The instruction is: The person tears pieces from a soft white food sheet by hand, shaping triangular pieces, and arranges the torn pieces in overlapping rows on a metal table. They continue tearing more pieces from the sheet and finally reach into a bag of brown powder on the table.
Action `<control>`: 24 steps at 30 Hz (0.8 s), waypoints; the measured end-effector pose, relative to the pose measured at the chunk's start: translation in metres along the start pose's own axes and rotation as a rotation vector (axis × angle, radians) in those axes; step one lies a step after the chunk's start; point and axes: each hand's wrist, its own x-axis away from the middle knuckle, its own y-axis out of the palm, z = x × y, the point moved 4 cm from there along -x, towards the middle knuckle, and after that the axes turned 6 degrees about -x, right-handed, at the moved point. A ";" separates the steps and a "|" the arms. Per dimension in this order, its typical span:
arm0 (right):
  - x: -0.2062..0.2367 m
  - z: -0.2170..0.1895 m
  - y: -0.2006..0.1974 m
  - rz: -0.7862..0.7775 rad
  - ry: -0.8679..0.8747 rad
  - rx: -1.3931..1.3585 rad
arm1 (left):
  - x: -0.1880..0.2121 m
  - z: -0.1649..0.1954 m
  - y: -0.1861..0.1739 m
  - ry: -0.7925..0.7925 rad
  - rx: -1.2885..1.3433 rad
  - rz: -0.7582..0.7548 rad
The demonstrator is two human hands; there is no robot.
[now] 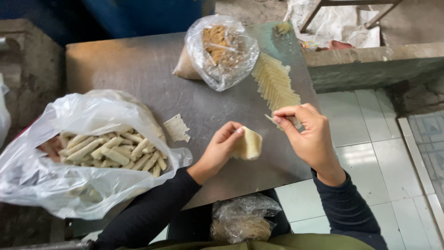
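Mid-frame, a pale folded wrapper (pixel 248 143) is pinched in the left hand (pixel 221 149) fingers. The right hand (pixel 309 134), just right, is closed on a sheet at the near end of the wrapper row (pixel 275 84), which runs toward upper frame.

Head camera looks steeply down, close above the metal table (pixel 138 69).

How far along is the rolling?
Done: a pile of finished rolls in the white bag. In hand: left hand holds a folded wrapper; right hand picks at the fanned wrapper row. Left: that row and the filling bag.
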 end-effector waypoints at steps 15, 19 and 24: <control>-0.077 -0.051 0.210 -0.678 -0.192 -0.112 | 0.012 -0.022 -0.029 -0.023 -0.175 -0.059; -0.074 -0.060 0.183 -0.592 -0.280 0.009 | 0.013 -0.016 -0.032 -0.039 -0.008 -0.008; -0.049 -0.065 0.087 -0.435 -0.140 -0.079 | 0.015 -0.001 -0.026 -0.022 0.257 -0.050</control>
